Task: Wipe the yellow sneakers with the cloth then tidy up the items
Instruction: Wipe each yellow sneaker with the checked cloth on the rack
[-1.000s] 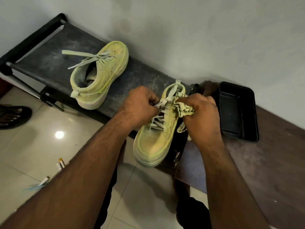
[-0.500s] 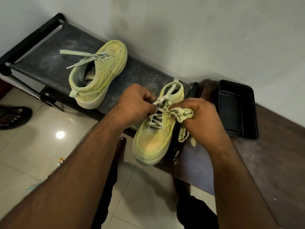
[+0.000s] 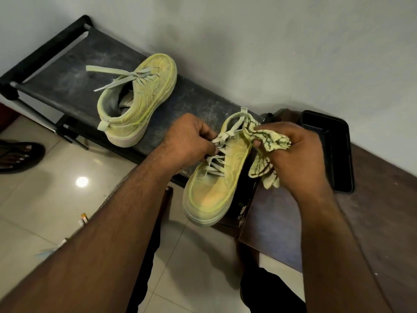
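Yellow sneakers sit apart on a dark, dusty counter [image 3: 74,71] set against a pale wall [image 3: 270,41]. One sneaker, the far sneaker [image 3: 137,102], lies at the middle of the counter with its toe toward the wall and its loose laces trailing to the left. The near sneaker [image 3: 216,177] is at the counter's right end, toe pointing toward the person and hanging past the front edge, over the tiled floor [image 3: 45,211].

The left hand [image 3: 189,143] rests on the near sneaker's lacing — its fingers curl around the laces [image 3: 222,140], a closed grip on them. The right hand [image 3: 295,154] is just beside the sneaker's right flank, fingers bunched tightly around a crumpled yellow cloth [image 3: 268,141] with dark markings; part of the cloth touches the shoe's collar and a tail hangs below the hand.

A black tray [image 3: 338,154] stands on a brown wooden surface [image 3: 383,222] to the right, close behind the right hand. At the left edge of the view, a foot in a dark sandal [image 3: 18,157] is on the floor, and small scraps of litter [image 3: 82,220] lie on the tiles.
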The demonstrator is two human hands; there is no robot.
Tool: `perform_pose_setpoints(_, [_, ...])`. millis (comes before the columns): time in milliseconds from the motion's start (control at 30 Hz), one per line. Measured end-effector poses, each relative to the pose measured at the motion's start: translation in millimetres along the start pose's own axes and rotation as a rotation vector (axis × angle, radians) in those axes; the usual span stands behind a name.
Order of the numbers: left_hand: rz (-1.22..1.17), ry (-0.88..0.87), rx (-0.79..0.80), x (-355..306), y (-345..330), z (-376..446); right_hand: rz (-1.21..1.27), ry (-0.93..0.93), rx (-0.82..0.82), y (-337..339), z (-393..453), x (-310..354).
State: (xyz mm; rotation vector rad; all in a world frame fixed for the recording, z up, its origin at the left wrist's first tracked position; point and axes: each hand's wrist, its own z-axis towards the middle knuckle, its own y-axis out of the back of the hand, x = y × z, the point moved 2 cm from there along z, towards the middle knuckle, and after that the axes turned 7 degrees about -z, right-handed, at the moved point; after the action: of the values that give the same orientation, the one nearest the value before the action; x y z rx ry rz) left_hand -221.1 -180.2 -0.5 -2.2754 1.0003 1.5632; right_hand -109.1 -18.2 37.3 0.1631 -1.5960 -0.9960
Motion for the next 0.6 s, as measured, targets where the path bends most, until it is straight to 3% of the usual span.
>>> perform_pose_setpoints(67, [-0.004,-0.001,-0.002,0.4,-0.4,0.4,-0.27,0.124,-0.005,-14.3,-3.2,0.1])
perform_pose_setpoints(200, [-0.017,-0.012,-0.041,2.0,0.3,1.2,-0.496,0.194,0.205,-26.7,-11.6,8.9])
perform_pose_setpoints(367, [-0.041,-0.007,-0.02,2.7,-2.8,0.5,-0.425,0.087,0.719,-9.1,-17.5,32.4])
perform_pose_setpoints(433, [-0.036,-0.006,-0.036,3.1,-2.4,1.4,-0.347,-0.007,0.829,-0.7,-19.0,32.4])
perform_pose_setpoints(500, [-0.023,-0.008,-0.042,3.1,-1.4,1.8,-0.261,-0.043,0.651,5.2,-14.6,27.5])
perform_pose_setpoints(600, [0.004,-0.024,-0.029,2.2,-1.7,1.1,-0.28,0.063,0.135,5.2,-5.9,20.6])
